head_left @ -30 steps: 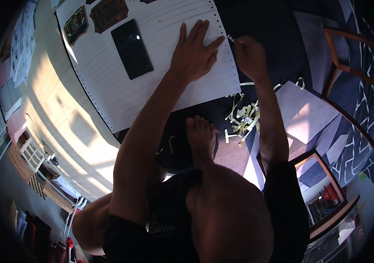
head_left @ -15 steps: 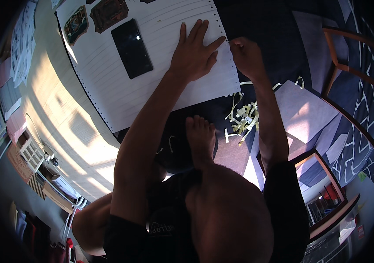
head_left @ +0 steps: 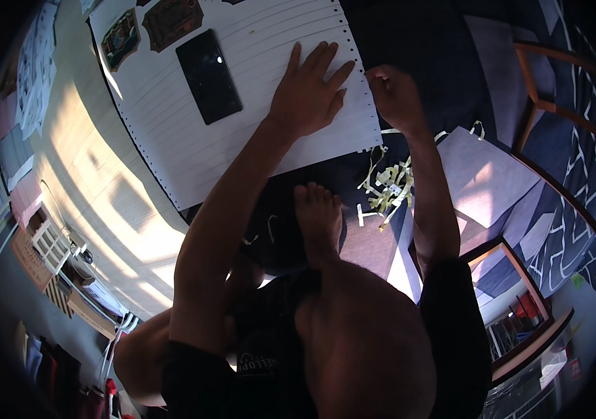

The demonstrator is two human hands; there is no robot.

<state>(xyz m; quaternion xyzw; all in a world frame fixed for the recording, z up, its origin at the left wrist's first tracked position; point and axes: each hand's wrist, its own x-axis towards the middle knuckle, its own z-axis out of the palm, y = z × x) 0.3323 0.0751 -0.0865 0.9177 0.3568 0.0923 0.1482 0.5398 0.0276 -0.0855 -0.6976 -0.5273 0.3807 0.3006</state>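
Observation:
A large white lined sheet (head_left: 172,126) with punched holes along its edges lies on the floor in front of me. My left hand (head_left: 308,91) presses flat on its right part, fingers spread. My right hand (head_left: 396,98) is closed at the sheet's right edge, pinching the narrow perforated strip (head_left: 366,66) there. A black phone (head_left: 208,75) lies on the sheet to the left of my left hand. A heap of torn pale paper strips (head_left: 385,185) sits on the dark cloth below my right hand, next to my bare foot (head_left: 319,223).
Two dark picture cards (head_left: 172,21) lie at the sheet's top left. A pale purple sheet (head_left: 480,181) lies to the right, beside a wooden frame (head_left: 556,105) and a dark patterned blanket (head_left: 577,174). Sunlit floor (head_left: 102,202) stretches left, with small furniture along the wall.
My right hand has shifted slightly along the sheet's right edge. My left hand stays flat on the sheet.

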